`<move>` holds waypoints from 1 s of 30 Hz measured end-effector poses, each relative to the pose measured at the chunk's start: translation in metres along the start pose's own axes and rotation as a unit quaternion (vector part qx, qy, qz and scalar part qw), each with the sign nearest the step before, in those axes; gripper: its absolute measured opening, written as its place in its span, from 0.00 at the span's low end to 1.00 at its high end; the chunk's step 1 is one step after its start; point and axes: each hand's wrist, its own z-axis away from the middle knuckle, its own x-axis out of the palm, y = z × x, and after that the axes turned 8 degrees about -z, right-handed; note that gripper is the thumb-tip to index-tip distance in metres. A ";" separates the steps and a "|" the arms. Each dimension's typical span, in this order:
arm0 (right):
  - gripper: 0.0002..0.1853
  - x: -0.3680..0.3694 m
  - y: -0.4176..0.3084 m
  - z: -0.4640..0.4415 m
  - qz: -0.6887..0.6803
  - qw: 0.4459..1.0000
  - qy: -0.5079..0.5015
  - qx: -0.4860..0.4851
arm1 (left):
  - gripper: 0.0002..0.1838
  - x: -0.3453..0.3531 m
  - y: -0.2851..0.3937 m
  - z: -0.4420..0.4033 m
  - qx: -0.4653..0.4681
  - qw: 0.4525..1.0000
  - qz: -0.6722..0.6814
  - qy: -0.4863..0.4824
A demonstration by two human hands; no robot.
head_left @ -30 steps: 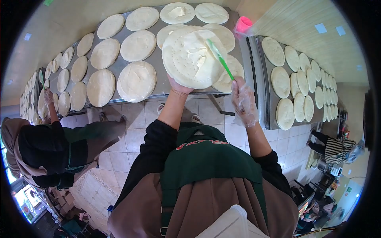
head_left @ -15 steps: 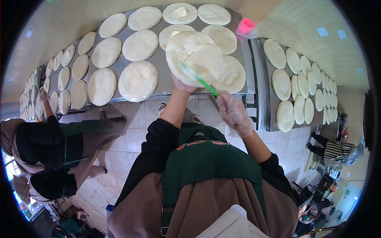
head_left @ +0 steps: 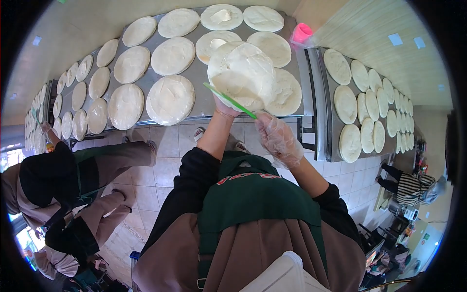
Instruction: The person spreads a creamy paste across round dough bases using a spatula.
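My left hand point(head_left: 226, 107) supports a pale round flatbread point(head_left: 243, 63) from below; most of its fingers are hidden under it. A white creamy spread covers part of the top, thicker toward the far side. In a clear plastic glove, my right hand point(head_left: 279, 138) grips a green spatula point(head_left: 236, 103). The spatula lies across the near left edge of the flatbread, its tip pointing left. Just right of the held piece, another flatbread point(head_left: 284, 92) rests on the metal table, partly covered. Behind it sits a flatbread with a white dollop point(head_left: 217, 44) on top.
Rows of flatbreads point(head_left: 170, 100) cover the metal table point(head_left: 198, 87). A pink cup point(head_left: 302, 32) stands at its far right corner. A second table point(head_left: 327, 112) with more flatbreads is to the right. Co-workers point(head_left: 53, 170) work at left; a person in stripes point(head_left: 413, 189) stands far right.
My right hand has drawn the spatula left and toward me, from the flatbread's top to its near edge. The spread lies differently. The co-workers at left have shifted.
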 end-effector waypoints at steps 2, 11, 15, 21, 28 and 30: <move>0.05 -0.007 -0.002 -0.005 -0.014 1.000 0.008 0.004 | 0.36 0.011 0.002 -0.001 0.012 0.999 -0.010 0.032; 0.05 0.000 0.016 -0.008 0.038 0.998 0.046 0.029 | 0.33 0.007 0.005 -0.001 0.014 1.000 0.014 0.017; 0.05 0.002 -0.002 -0.003 0.004 1.000 0.013 -0.002 | 0.33 0.008 0.008 0.004 0.014 0.991 -0.116 0.071; 0.05 -0.015 -0.001 -0.025 -0.025 0.997 0.051 0.053 | 0.33 0.013 0.011 0.005 0.027 0.991 -0.091 0.095; 0.05 0.002 -0.006 -0.010 0.109 0.992 0.009 -0.067 | 0.39 -0.009 0.013 0.006 -0.122 0.987 -0.013 -0.100; 0.04 0.002 -0.009 -0.009 0.120 0.989 -0.022 -0.082 | 0.44 -0.014 0.008 0.004 -0.126 0.991 0.023 -0.040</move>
